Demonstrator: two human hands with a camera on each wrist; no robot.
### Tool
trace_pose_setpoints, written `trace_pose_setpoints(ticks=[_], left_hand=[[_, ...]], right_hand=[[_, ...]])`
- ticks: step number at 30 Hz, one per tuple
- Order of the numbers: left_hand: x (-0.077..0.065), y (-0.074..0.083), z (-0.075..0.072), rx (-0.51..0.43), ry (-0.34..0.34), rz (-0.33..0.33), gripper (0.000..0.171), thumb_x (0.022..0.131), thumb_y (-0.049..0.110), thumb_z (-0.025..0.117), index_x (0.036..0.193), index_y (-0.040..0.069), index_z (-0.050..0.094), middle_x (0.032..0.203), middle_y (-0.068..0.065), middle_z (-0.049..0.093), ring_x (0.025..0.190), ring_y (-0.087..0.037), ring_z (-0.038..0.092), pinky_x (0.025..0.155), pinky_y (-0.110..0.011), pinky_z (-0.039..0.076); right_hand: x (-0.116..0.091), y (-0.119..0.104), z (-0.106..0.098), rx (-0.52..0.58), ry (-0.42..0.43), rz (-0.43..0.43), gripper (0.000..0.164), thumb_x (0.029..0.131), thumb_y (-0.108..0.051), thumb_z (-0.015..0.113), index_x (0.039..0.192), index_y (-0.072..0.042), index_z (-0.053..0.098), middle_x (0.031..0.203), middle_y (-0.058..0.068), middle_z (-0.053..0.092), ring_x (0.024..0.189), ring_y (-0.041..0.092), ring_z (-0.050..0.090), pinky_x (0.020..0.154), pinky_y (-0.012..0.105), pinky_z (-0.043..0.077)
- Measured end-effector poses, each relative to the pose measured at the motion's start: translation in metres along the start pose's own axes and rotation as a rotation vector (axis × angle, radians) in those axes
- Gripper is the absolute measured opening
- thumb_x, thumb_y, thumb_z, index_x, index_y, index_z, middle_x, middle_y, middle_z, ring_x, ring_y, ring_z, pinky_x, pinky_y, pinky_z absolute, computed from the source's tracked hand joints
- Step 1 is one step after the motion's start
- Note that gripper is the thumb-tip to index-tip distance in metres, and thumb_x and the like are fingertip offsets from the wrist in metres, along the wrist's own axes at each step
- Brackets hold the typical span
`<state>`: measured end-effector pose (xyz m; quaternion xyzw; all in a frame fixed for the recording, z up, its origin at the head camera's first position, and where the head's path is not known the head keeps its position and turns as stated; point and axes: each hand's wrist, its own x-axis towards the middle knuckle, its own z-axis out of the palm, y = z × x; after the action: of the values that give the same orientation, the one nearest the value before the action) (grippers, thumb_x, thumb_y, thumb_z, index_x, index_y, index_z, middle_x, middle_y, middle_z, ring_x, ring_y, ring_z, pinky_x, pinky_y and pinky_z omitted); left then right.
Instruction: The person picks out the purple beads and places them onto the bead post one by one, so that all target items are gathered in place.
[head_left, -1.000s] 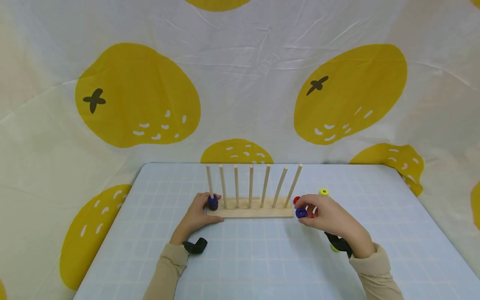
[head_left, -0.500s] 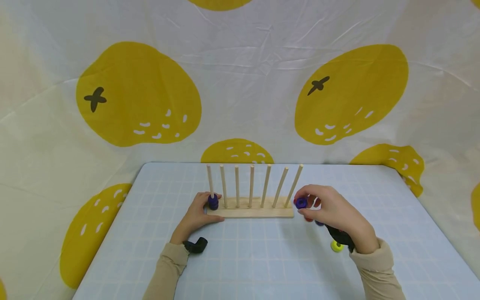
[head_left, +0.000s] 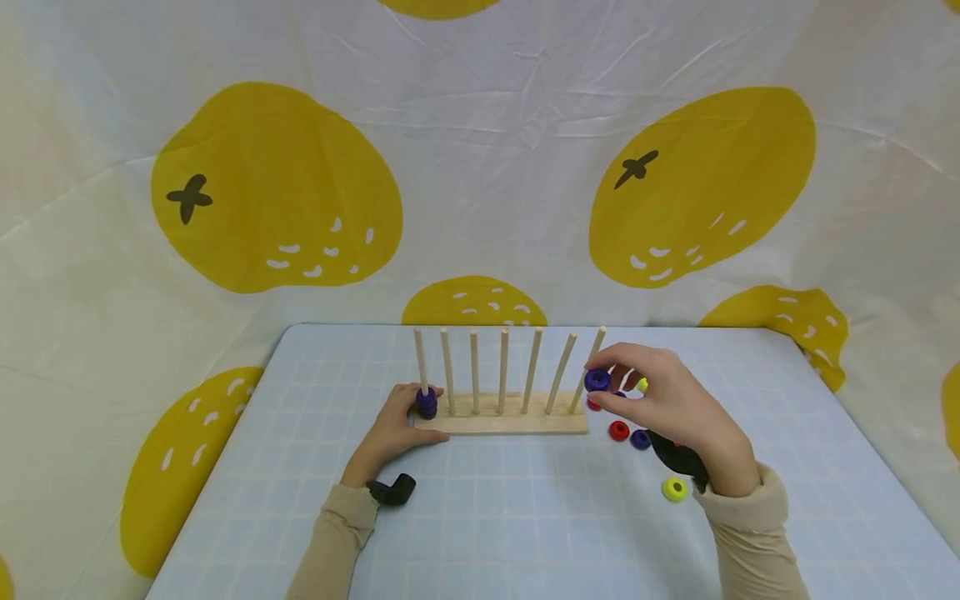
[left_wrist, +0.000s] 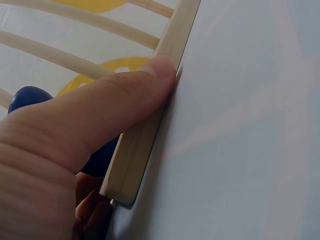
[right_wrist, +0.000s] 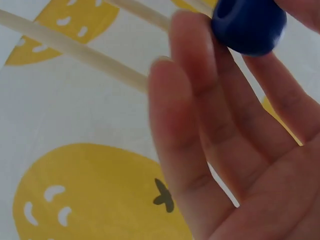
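Observation:
A wooden peg stand [head_left: 517, 427] with several upright pegs sits on the table. My left hand [head_left: 390, 429] grips its left end, the thumb along the front edge of the base, as the left wrist view shows too. Stacked blue rings [head_left: 427, 405] are threaded low on the leftmost peg. Raised beside the rightmost peg, my right hand [head_left: 667, 392] pinches a single blue ring [head_left: 597, 381] between thumb and fingers, its hole facing the head camera. In the right wrist view that blue ring [right_wrist: 250, 27] shows at the top, by the fingertips.
Loose rings lie right of the stand: a red ring [head_left: 618, 431], another blue ring [head_left: 641, 439] and a yellow ring [head_left: 675, 489] nearer the front. More rings are partly hidden behind the right hand. A fruit-print cloth [head_left: 480, 208] hangs behind the table [head_left: 510, 533].
My right hand has lifted the blue ring up and slightly left, toward the rightmost peg's upper part. Loose rings beneath it have come into view. The left hand has stayed put.

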<state>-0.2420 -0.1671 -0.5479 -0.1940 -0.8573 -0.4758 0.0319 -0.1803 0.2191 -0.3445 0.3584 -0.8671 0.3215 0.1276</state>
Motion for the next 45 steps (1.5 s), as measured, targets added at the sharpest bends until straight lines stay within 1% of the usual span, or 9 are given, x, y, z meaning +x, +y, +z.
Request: trace_pose_setpoints(ticks=[8, 12, 15, 17, 19, 23, 29, 33, 45], left_hand=[[-0.001, -0.001, 0.001, -0.004, 0.003, 0.002, 0.069, 0.064, 0.029, 0.095, 0.126, 0.015, 0.067, 0.128, -0.001, 0.061, 0.115, -0.022, 0.044, 0.102, -0.051, 0.037], [0.0, -0.002, 0.002, -0.004, 0.003, 0.015, 0.069, 0.064, 0.028, 0.095, 0.127, 0.015, 0.067, 0.128, -0.001, 0.061, 0.115, -0.022, 0.045, 0.102, -0.05, 0.037], [0.002, -0.002, 0.003, -0.003, 0.006, 0.027, 0.07, 0.065, 0.028, 0.095, 0.127, 0.014, 0.067, 0.128, -0.002, 0.061, 0.115, -0.022, 0.045, 0.102, -0.05, 0.037], [0.002, -0.002, 0.003, -0.003, 0.009, 0.029, 0.07, 0.065, 0.029, 0.095, 0.127, 0.015, 0.067, 0.128, -0.002, 0.061, 0.116, -0.022, 0.045, 0.102, -0.051, 0.037], [0.002, -0.002, 0.003, -0.002, 0.008, 0.027, 0.07, 0.065, 0.028, 0.095, 0.127, 0.014, 0.067, 0.129, -0.002, 0.061, 0.116, -0.022, 0.045, 0.102, -0.051, 0.037], [0.002, 0.0, 0.003, 0.001, 0.003, 0.007, 0.07, 0.065, 0.028, 0.095, 0.127, 0.015, 0.067, 0.128, -0.001, 0.061, 0.117, -0.022, 0.044, 0.103, -0.05, 0.037], [0.002, 0.001, 0.001, 0.006, 0.008, 0.017, 0.069, 0.065, 0.03, 0.095, 0.127, 0.015, 0.067, 0.127, -0.001, 0.062, 0.116, -0.023, 0.045, 0.103, -0.051, 0.037], [0.002, 0.0, 0.001, 0.003, 0.008, 0.018, 0.069, 0.065, 0.03, 0.095, 0.126, 0.016, 0.067, 0.127, 0.0, 0.061, 0.116, -0.023, 0.045, 0.102, -0.051, 0.037], [0.001, -0.004, 0.0, 0.004, 0.008, 0.016, 0.07, 0.064, 0.031, 0.095, 0.127, 0.017, 0.067, 0.128, 0.0, 0.061, 0.118, -0.022, 0.045, 0.103, -0.051, 0.037]], right_hand=[[0.009, -0.01, 0.0, 0.062, 0.148, -0.12, 0.044, 0.073, 0.002, 0.085, 0.112, -0.01, 0.069, 0.097, -0.006, 0.068, 0.078, 0.007, 0.061, 0.067, 0.023, 0.053], [0.014, -0.013, 0.003, 0.105, 0.224, -0.192, 0.035, 0.085, -0.02, 0.081, 0.114, -0.006, 0.069, 0.098, 0.0, 0.069, 0.079, 0.01, 0.062, 0.068, 0.021, 0.053], [0.019, -0.015, 0.006, 0.117, 0.29, -0.233, 0.04, 0.09, -0.036, 0.073, 0.112, -0.002, 0.07, 0.098, 0.005, 0.07, 0.081, 0.012, 0.062, 0.072, 0.022, 0.053], [0.024, -0.018, 0.007, 0.119, 0.331, -0.246, 0.042, 0.09, -0.038, 0.072, 0.11, -0.001, 0.07, 0.098, 0.007, 0.07, 0.083, 0.013, 0.062, 0.076, 0.022, 0.052], [0.028, -0.021, 0.007, 0.125, 0.367, -0.262, 0.039, 0.089, -0.032, 0.074, 0.108, 0.002, 0.07, 0.097, 0.01, 0.07, 0.084, 0.014, 0.062, 0.078, 0.022, 0.052], [0.038, -0.03, 0.006, 0.148, 0.417, -0.287, 0.031, 0.082, -0.008, 0.081, 0.107, 0.006, 0.069, 0.095, 0.014, 0.069, 0.086, 0.014, 0.062, 0.082, 0.022, 0.05], [0.052, -0.029, 0.012, 0.312, 0.42, -0.286, 0.034, 0.078, 0.007, 0.08, 0.109, 0.009, 0.067, 0.101, 0.019, 0.068, 0.093, 0.019, 0.063, 0.089, 0.027, 0.051], [0.063, -0.034, 0.015, 0.401, 0.418, -0.275, 0.049, 0.066, 0.029, 0.074, 0.111, 0.009, 0.067, 0.104, 0.02, 0.068, 0.095, 0.023, 0.063, 0.091, 0.031, 0.051], [0.097, -0.044, 0.025, 0.526, 0.45, -0.312, 0.044, 0.076, 0.027, 0.067, 0.117, 0.013, 0.064, 0.117, 0.024, 0.066, 0.105, 0.031, 0.064, 0.093, 0.039, 0.051]])
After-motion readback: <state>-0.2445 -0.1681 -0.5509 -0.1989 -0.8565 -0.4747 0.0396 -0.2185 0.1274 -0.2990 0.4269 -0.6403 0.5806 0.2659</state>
